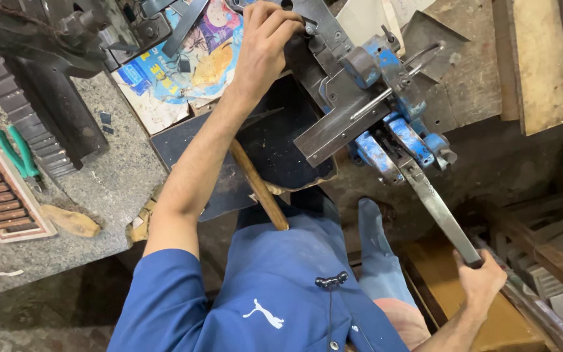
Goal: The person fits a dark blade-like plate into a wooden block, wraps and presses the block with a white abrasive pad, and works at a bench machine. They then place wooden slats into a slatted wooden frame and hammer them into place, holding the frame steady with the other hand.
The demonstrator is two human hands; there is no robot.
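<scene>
Machinery sits at the middle of it all: a blue hand press (392,111) bolted near the edge of the bench (92,182), with grey steel plates fixed across its front. From its underside a long flat steel lever (439,210) slopes down and away toward the lower right. The right hand (483,280) has its grip pressed together around the low end of that lever, fingers wrapped over the metal. The left hand (265,42) reaches up across the bench to the top of the press, its fingers curled down onto the dark metal parts there; whether it pinches a small workpiece I cannot tell, since the fingertips hide it.

Just below the press lies a black tray (275,143), its surface dark and dull. A wooden stick (259,186) runs slanted under the left forearm, touching the tray's edge. The person wears a blue shirt (262,293), seen from above.

Further out, a colourful printed sheet (184,65) lies beside the left hand, partly under the machine parts. A dark ribbed belt (30,107) stretches along the left of the bench. Near it rest green-handled pliers (17,153), and just beside them a shallow box of brown bars (1,195) laid in rows. Wooden planks (542,58) stand at the upper right.
</scene>
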